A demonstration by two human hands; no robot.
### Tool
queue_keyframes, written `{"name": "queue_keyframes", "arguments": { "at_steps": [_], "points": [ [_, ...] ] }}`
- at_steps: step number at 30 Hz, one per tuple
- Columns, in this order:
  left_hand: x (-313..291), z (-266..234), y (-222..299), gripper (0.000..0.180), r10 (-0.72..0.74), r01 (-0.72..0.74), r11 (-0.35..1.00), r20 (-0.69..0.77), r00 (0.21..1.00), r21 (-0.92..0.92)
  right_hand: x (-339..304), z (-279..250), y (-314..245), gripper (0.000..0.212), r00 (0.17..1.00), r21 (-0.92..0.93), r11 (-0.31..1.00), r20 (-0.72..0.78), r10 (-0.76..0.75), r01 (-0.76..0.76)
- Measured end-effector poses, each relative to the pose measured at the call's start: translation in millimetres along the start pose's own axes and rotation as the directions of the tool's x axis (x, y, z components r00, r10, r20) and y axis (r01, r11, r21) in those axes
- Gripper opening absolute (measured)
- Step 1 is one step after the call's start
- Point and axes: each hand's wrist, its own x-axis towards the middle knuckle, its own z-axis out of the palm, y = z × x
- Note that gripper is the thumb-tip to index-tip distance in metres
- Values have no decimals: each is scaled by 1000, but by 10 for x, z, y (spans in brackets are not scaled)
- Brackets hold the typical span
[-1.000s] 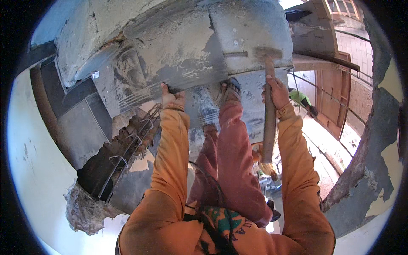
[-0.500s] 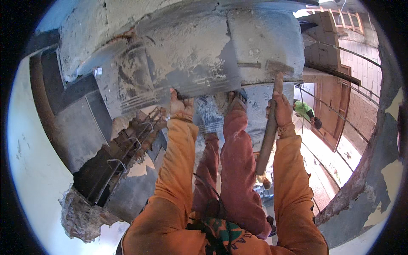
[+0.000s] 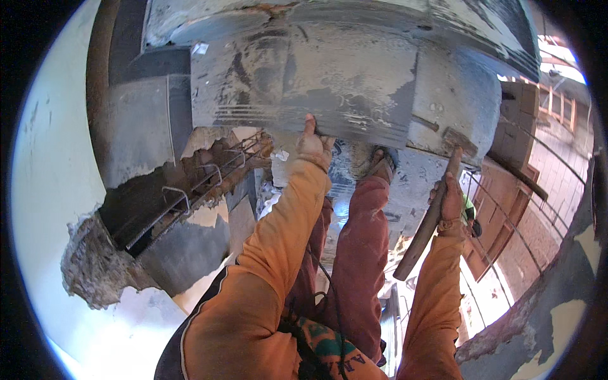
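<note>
A long grey stair tile (image 3: 354, 76) with grooved lines along its front edge lies across the step before me. My left hand (image 3: 315, 144) grips that edge, the thumb on top and the other fingers mostly hidden beneath. In my right hand (image 3: 448, 199) is a hammer (image 3: 415, 246), held with its head up near the tile's right end and its thick handle slanting down to the left. A thin dark metal rod (image 3: 425, 122) lies on the step by the hammer head.
At left, broken concrete (image 3: 104, 259) surrounds a hole with exposed rebar (image 3: 176, 197). Thin bars (image 3: 506, 231) run along the open right side, with a wooden door (image 3: 500, 218) and part of a person in green (image 3: 469, 212) below. My foot (image 3: 382, 161) is on a lower step.
The view has swung left, so the tile, both hands and the hammer appear farther right. My left hand stays on the tile's edge and my right hand still holds the hammer.
</note>
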Motion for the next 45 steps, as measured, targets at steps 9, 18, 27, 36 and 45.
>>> {"name": "queue_keyframes", "arguments": {
  "at_steps": [9,18,27,36,45],
  "points": [
    [-128,-80,100,40,-31,31,999,15,999,40,130,195,-136,29,993,-154,981,-5,-121,119],
    [-217,-190,229,42,-150,126,941,54,987,313,386,125,-377,25,985,-274,949,-36,-171,155],
    [-177,-92,1244,51,626,-557,-300,600,497,774,110,797,-336,25,894,-532,737,93,-438,417],
    [1058,417,1756,65,583,-296,-692,752,307,658,230,943,-523,35,932,-562,757,75,-355,334],
    [1014,269,1729,64,476,-514,-598,788,390,615,289,519,-373,30,963,-383,896,-50,-263,225]
  ]
}}
